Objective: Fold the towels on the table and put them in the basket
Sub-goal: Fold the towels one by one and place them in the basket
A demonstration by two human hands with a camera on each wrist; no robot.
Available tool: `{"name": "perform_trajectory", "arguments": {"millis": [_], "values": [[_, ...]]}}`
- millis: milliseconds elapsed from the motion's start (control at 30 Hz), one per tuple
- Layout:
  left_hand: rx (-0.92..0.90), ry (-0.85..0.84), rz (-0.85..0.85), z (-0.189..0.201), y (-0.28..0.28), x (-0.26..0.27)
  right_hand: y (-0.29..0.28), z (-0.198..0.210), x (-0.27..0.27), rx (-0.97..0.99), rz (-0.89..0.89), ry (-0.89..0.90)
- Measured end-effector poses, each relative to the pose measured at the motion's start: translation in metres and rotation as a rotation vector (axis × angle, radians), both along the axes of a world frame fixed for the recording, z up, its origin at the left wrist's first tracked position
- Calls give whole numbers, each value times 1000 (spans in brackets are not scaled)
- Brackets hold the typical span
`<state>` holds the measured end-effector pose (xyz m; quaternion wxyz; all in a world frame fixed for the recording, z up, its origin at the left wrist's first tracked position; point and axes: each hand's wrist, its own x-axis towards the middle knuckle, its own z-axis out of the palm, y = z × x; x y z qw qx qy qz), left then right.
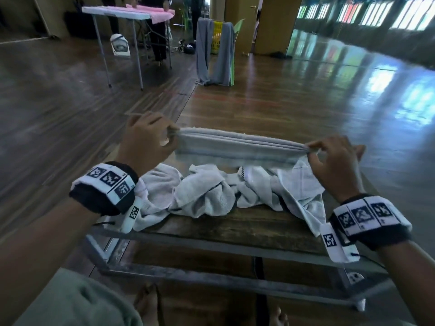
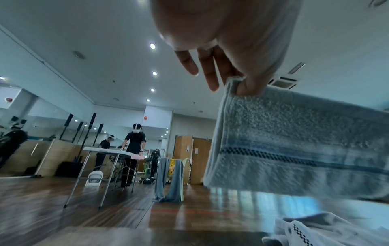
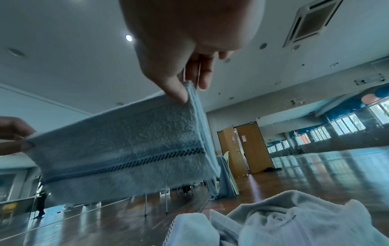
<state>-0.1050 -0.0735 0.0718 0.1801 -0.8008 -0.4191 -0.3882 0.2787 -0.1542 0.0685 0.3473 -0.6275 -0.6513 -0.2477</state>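
A folded light blue towel [image 1: 237, 147] with a dark checked stripe hangs stretched in the air between my hands, above the table. My left hand [image 1: 150, 140] pinches its left top corner; in the left wrist view the left hand [image 2: 246, 83] nips the towel [image 2: 294, 141] between thumb and finger. My right hand [image 1: 329, 158] pinches the right top corner; the right wrist view shows the right hand [image 3: 185, 89] on the towel [image 3: 126, 146]. Below lies a crumpled heap of white towels [image 1: 211, 191] on the wooden table [image 1: 223, 229]. A yellow basket [image 1: 217, 37] stands far off.
The basket sits on a green chair draped with a grey towel [image 1: 211, 55] across the wooden floor. A white folding table [image 1: 117, 12] with pink cloth stands at the back left, with people [image 2: 134, 149] working at it. My bare feet [image 1: 148, 304] show under the table.
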Motion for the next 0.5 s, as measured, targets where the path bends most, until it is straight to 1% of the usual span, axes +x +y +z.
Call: {"name": "perform_trajectory", "arguments": {"millis": [33,100,167,233,333,400,500], "values": [[51,-17,-17,0,-3,0,-1,-3,2,35,13,-12],[65,3,-46,-13,-8,-1,-8,-20,4,14,44,-68],[-53,107,-70,-44,-16,-5,-15,-52,6,-115,91,-130],[-216,236,-99,-82,-27,-8,-23,-91,7,-307,167,-194],[-395,340,-126,-129,-43,-12,-35,-141,9,-531,228,-268],[-434,384,-131,-146,-48,-12,-41,-155,9,-614,252,-267],[-427,412,-120,-159,-52,-11,-46,-158,9,-642,247,-215]]}}
